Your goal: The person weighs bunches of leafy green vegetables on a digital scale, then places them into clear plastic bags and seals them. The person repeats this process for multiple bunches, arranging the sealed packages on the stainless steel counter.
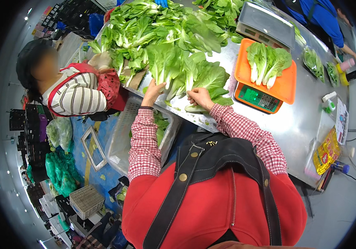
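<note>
My left hand (153, 92) grips a head of leafy lettuce (163, 60) by its pale stem end, leaves pointing away from me. To its right, the fingers of my right hand (200, 98) pinch the white base of a second lettuce head (191, 71). More heads lie beside and under that hand, on the near edge of the steel table (284, 124). On the orange tray (291, 84) of a digital scale (256, 97), several lettuce heads (266, 63) rest side by side. The scale's display is lit green.
A large lettuce pile (153, 28) covers the far table. Behind the orange scale stands a second scale (265, 23). Bagged greens (313, 63) lie at right. A plastic-lined crate (122, 137) sits below the table edge. One co-worker (75, 87) stands left, another (318, 18) far right.
</note>
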A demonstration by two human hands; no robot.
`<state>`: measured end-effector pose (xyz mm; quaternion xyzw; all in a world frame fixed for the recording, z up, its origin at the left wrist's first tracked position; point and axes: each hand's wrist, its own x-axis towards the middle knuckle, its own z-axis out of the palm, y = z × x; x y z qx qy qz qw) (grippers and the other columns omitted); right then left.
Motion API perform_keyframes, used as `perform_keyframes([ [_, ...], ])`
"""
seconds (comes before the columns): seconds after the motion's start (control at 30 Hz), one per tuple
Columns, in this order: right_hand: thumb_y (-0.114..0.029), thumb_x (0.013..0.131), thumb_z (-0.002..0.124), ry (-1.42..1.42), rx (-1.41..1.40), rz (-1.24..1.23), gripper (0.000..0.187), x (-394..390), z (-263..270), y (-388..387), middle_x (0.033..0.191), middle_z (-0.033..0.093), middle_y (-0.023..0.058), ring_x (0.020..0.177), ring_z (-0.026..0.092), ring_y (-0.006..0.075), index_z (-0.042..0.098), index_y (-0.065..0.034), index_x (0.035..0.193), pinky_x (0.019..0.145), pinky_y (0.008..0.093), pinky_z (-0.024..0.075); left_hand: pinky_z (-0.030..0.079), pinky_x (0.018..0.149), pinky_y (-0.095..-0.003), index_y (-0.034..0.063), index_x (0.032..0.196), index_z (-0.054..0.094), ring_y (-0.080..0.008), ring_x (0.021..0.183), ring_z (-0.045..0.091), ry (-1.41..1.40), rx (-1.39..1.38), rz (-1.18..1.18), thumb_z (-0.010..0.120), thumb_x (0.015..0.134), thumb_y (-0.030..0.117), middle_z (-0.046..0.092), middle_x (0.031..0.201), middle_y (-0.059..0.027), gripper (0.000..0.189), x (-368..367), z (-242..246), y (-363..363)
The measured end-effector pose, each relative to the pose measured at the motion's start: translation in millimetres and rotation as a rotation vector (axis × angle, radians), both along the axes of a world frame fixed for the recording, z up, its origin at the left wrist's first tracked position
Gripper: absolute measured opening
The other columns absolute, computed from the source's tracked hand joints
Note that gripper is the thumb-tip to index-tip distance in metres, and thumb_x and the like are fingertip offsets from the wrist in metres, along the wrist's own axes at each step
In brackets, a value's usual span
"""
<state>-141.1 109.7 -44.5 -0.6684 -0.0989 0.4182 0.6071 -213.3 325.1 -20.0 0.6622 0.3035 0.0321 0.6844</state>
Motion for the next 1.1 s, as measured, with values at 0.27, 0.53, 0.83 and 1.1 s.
perform_keyframes([
  [0.27, -0.025, 0.084, 0.055, 0.054, -0.028, 0.03, 0.026, -12.7, -12.3, 7.2, 0.073, 0.062, 0.0041, 0.057, 0.057, 0.0084, 0.059, 0.0003, 0.084, 0.047, 0.0214, 0.047, 0.045, 0.079, -0.0359, -0.0037, 0.11, 0.031, -0.033, 0.091, 0.057, 0.155, 0.549, -0.094, 0.072, 0.066, 0.016, 0.055, 0.097, -0.0245, 0.063, -20.1, -53.7, -3.9],
  [0.53, -0.027, 0.084, 0.054, 0.067, -0.02, 0.046, 0.027, -12.9, -15.8, 8.6, 0.075, 0.062, 0.0043, 0.06, 0.056, 0.0083, 0.058, -0.0007, 0.083, 0.048, 0.021, 0.0464, 0.052, 0.066, -0.0371, -0.0044, 0.1, 0.053, -0.0263, 0.077, 0.061, 0.334, 0.624, -0.164, 0.075, 0.061, 0.011, 0.061, 0.089, -0.017, 0.048, -5.6, -47.2, -19.9],
  [0.83, -0.027, 0.086, 0.053, -0.131, 0.215, 0.025, 0.027, -8.0, 38.3, -7.8, 0.075, 0.062, 0.005, 0.061, 0.056, 0.008, 0.058, -0.0008, 0.081, 0.052, 0.0208, 0.0453, 0.051, 0.074, -0.0338, 0.0031, 0.11, 0.05, -0.016, 0.086, 0.057, -0.11, -0.383, 0.095, 0.061, 0.081, 0.009, 0.058, 0.098, -0.0059, 0.031, -62.5, 29.5, -15.1],
  [1.1, -0.018, 0.081, 0.06, -0.8, 0.285, -0.297, 0.022, 7.8, 115.6, -52.0, 0.058, 0.052, 0.0091, 0.051, 0.05, 0.011, 0.053, 0.0023, 0.074, 0.047, 0.0262, 0.0391, 0.051, 0.076, -0.0308, 0.0009, 0.111, 0.049, -0.0176, 0.089, 0.059, -0.463, -0.222, -0.175, 0.059, 0.083, 0.01, 0.059, 0.101, -0.0082, 0.031, 19.5, 93.2, -126.3],
])
